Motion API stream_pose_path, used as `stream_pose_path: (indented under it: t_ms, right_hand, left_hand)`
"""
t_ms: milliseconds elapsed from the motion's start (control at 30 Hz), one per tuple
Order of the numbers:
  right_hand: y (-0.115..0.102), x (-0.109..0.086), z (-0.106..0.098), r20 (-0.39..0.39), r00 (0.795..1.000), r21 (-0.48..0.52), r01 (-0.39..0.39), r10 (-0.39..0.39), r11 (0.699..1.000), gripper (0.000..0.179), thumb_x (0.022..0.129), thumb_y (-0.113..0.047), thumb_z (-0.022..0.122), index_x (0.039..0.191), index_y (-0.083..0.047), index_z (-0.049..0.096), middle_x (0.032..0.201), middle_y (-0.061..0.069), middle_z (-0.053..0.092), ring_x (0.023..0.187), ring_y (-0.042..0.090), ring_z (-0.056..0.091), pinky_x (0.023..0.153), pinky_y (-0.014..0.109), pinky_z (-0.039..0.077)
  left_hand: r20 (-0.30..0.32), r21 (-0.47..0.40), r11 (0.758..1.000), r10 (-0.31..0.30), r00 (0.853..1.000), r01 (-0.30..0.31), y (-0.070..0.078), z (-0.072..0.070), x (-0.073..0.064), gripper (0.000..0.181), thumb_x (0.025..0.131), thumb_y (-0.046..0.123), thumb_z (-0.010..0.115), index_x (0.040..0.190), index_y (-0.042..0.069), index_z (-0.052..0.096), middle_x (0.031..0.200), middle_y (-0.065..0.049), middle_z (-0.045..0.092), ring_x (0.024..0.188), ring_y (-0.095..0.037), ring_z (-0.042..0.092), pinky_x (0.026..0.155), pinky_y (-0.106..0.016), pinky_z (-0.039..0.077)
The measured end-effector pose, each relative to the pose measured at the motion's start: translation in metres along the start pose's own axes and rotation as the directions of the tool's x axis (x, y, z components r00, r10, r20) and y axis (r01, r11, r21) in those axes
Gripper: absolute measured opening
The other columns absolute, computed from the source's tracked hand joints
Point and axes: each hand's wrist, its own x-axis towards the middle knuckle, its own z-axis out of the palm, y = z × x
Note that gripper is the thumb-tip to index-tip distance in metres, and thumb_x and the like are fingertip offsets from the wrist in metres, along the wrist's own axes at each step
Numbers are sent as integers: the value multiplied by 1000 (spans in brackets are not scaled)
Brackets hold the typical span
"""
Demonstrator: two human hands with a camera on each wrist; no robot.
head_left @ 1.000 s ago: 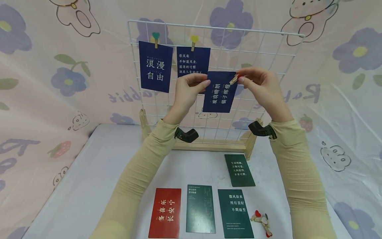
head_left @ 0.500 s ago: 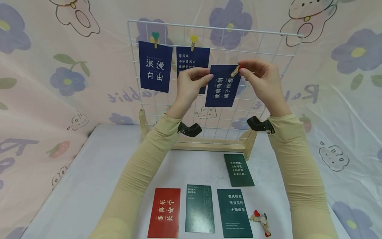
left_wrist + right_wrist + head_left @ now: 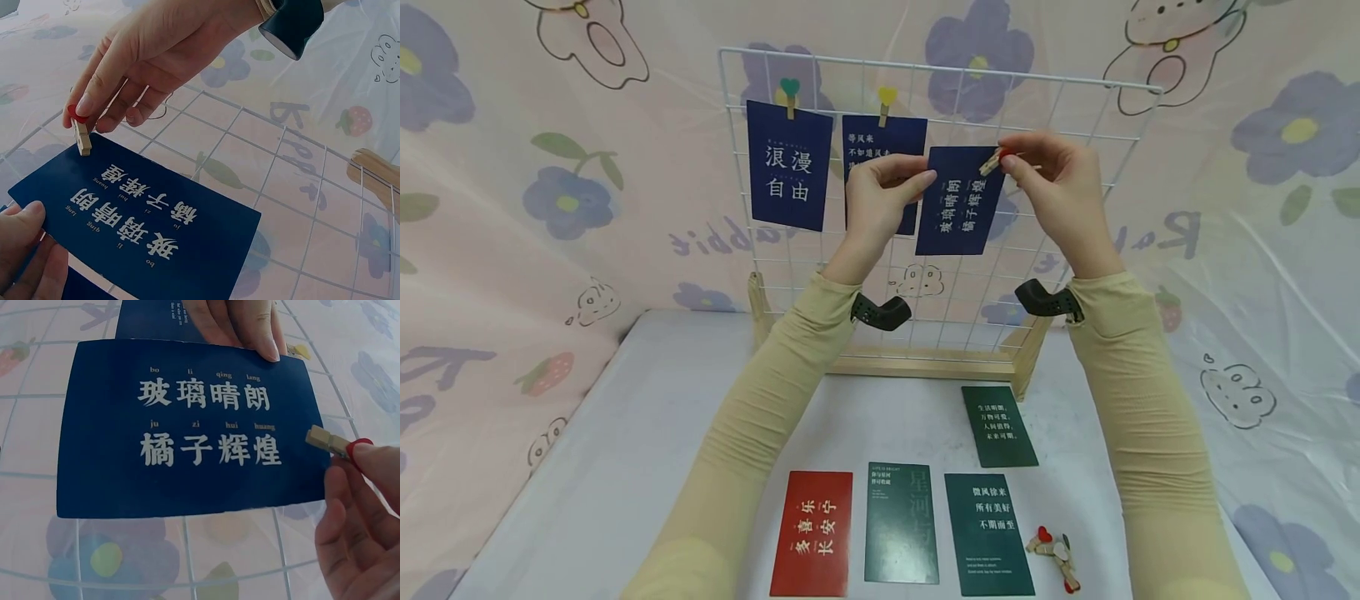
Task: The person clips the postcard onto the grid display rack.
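Note:
In front of the white wire grid (image 3: pixel 1045 108), my left hand (image 3: pixel 883 196) pinches the left edge of a dark blue card (image 3: pixel 958 204) with white characters. At the card's upper right, my right hand (image 3: pixel 1063 192) pinches a small wooden clothespin (image 3: pixel 991 162) by its red-heart end. In the right wrist view the clothespin (image 3: pixel 328 440) overlaps the card's edge, its tip pointing over the card face. Two more blue cards hang on the grid: one under a green-heart clothespin (image 3: pixel 790 98), the other under a yellow-heart clothespin (image 3: pixel 886 104) and partly hidden by my left hand.
The grid stands in a wooden base (image 3: pixel 925 367). On the white table lie a red card (image 3: pixel 812 533), a grey-green card (image 3: pixel 902 525), a dark green card (image 3: pixel 990 533) and another green card (image 3: pixel 998 425) farther back. Several loose clothespins (image 3: pixel 1056 557) lie at the right. A patterned cloth hangs behind.
Both hands have moved upward along the grid, carrying the blue card and the red-heart clothespin higher. The hanging cards and those on the table have stayed put.

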Motion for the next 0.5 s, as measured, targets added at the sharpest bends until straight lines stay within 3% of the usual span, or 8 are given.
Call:
stream_pose_path:
  t_ms: [167,333,500]
  right_hand:
    - [-12,-2,3,-10,1000,4,24,-24,1000,18,90,-2,65,107,4,70,91,1,68,81,15,60,70,21,46]
    - [-5,4,4,-39,999,74,34,-32,997,16,89,2,65,103,3,71,90,2,69,78,14,62,72,20,49]
    - [-2,7,4,-68,997,78,45,-39,996,15,88,1,66,102,1,72,90,2,69,77,14,62,72,20,49]
  left_hand:
    - [-7,-6,1000,-5,1000,5,2,2,3,21,82,3,74,102,-4,71,95,-11,70,81,-19,65,75,-25,55]
    - [-16,8,1000,-8,1000,8,4,5,6,22,81,3,74,102,-4,71,97,-13,70,82,-20,65,75,-23,55]
    - [-27,33,999,12,1000,-11,17,6,0,21,82,-2,72,102,-7,70,98,-16,69,83,-22,65,75,-23,55]
